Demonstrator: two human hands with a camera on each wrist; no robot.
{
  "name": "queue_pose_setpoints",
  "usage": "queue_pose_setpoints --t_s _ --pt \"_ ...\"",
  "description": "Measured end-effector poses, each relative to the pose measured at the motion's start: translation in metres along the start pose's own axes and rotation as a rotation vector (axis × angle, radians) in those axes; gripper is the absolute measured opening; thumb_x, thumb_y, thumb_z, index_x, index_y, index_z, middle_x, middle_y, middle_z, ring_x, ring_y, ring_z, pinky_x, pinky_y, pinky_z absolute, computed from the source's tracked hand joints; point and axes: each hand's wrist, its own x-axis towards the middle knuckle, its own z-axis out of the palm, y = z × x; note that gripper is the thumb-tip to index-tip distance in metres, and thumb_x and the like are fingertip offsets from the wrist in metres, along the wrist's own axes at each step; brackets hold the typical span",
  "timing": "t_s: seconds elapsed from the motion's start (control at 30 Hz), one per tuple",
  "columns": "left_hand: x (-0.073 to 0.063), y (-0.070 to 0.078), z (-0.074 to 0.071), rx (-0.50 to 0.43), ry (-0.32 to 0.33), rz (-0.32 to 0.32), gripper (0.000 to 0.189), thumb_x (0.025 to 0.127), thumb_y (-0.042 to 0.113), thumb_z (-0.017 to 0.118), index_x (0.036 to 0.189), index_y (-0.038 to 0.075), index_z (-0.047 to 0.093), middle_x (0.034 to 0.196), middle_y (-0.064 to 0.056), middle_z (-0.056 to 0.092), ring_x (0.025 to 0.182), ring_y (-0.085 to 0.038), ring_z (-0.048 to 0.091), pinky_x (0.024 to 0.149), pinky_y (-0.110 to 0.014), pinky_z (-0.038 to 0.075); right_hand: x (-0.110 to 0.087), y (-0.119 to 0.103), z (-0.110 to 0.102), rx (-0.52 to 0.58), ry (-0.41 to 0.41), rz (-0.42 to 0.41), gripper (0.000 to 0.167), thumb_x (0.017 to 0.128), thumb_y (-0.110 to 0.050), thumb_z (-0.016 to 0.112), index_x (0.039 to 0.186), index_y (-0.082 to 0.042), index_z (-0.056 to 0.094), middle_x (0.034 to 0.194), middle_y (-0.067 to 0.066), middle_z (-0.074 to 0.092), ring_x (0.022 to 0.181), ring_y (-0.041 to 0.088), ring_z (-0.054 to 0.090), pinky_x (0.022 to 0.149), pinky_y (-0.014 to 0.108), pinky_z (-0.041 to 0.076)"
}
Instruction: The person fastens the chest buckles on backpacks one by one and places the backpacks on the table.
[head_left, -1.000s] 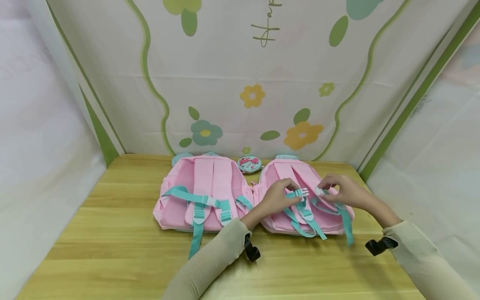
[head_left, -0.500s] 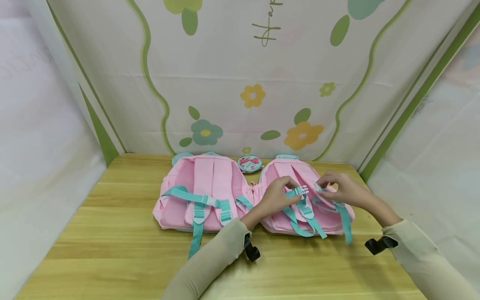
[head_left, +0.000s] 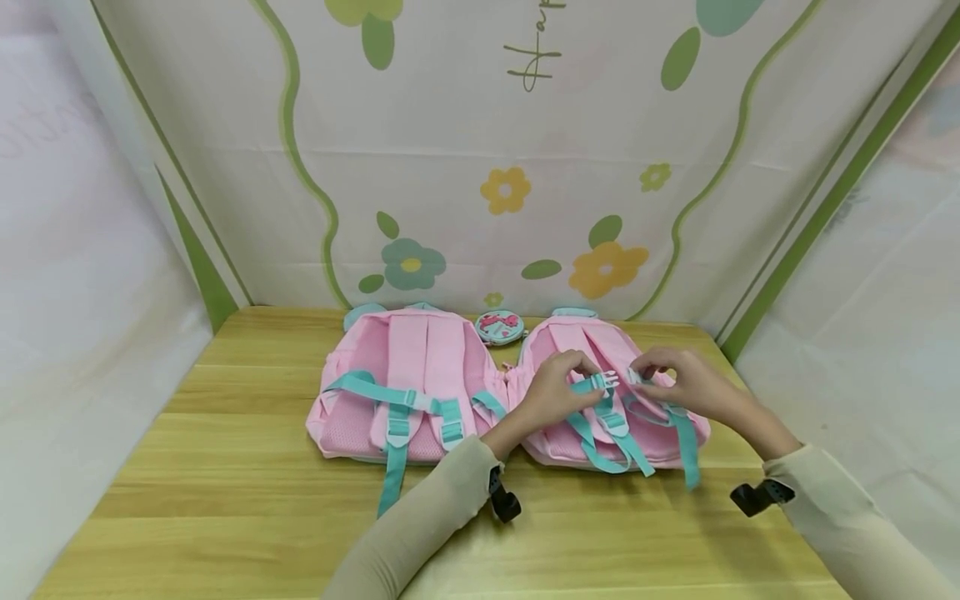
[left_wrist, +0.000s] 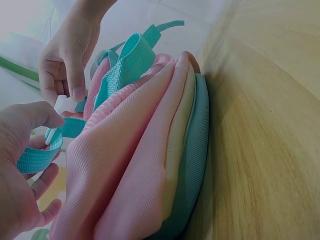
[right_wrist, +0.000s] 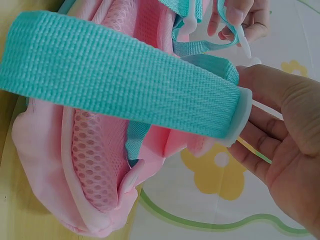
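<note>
A pink backpack (head_left: 553, 443) with turquoise straps lies on the table at right, its back panel up. Above it my left hand (head_left: 557, 390) pinches the white pronged half of a side-release buckle (head_left: 610, 380), prongs toward the right. My right hand (head_left: 690, 385) pinches the white socket half (head_left: 635, 377) on another turquoise strap (right_wrist: 125, 80). A small gap separates the two halves. In the left wrist view, a turquoise webbing loop (left_wrist: 37, 160) hangs by my left fingers. The right wrist view shows the white socket's end at my fingertips, partly hidden.
Another pink backpack (head_left: 360, 437) lies directly left, touching the first; its turquoise chest strap (head_left: 382, 394) is buckled across. A small round pouch (head_left: 499, 328) sits behind, between them. A floral fabric wall (head_left: 450, 167) closes off the wooden table's (head_left: 225, 500) back.
My right hand has shifted slightly left with the socket half, narrowing the gap to the pronged half. The strap tail hanging below it swung a little left. My left hand stays nearly still.
</note>
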Motion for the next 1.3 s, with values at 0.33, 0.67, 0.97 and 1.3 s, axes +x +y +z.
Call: queue_pose_setpoints --t_s 0.33,0.67,0.97,1.3 --pt "0.0 0.001 0.0 0.103 -0.001 0.028 0.021 0.085 0.02 0.082 0.099 0.015 0.067 0.101 0.002 0.068 0.102 -0.023 0.059 0.092 -0.024 0.04 0.0 -0.001 0.001 -0.05 0.059 -0.029 0.028 0.076 0.003 0.085 0.1 -0.007 0.075 0.09 -0.003 0.074 0.077 0.011 0.066 0.068 0.032 0.058" --pt "0.001 0.001 -0.002 0.176 -0.002 0.045 0.023 0.085 0.023 0.081 0.099 0.016 0.065 0.103 0.003 0.066 0.103 -0.025 0.058 0.095 -0.028 0.037 0.004 -0.005 0.0 -0.104 0.049 0.004 0.025 0.079 -0.002 0.085 0.101 -0.009 0.078 0.094 0.0 0.073 0.069 0.001 0.058 0.057 0.024 0.051" --pt "0.0 0.002 -0.002 0.19 -0.008 0.033 0.023 0.085 0.025 0.081 0.1 0.016 0.066 0.103 0.004 0.066 0.103 -0.023 0.057 0.096 -0.029 0.037 0.008 -0.012 -0.005 -0.16 0.016 -0.025 0.026 0.079 -0.003 0.085 0.104 -0.008 0.079 0.095 0.003 0.071 0.067 0.0 0.055 0.055 0.022 0.048" --pt "-0.001 0.001 -0.001 0.182 -0.003 0.029 0.022 0.084 0.024 0.082 0.098 0.016 0.066 0.101 0.003 0.067 0.1 -0.024 0.058 0.093 -0.027 0.036 0.01 -0.015 -0.001 -0.209 -0.011 -0.056 0.026 0.078 -0.003 0.085 0.103 -0.008 0.08 0.092 0.001 0.068 0.068 0.01 0.057 0.057 0.025 0.048"
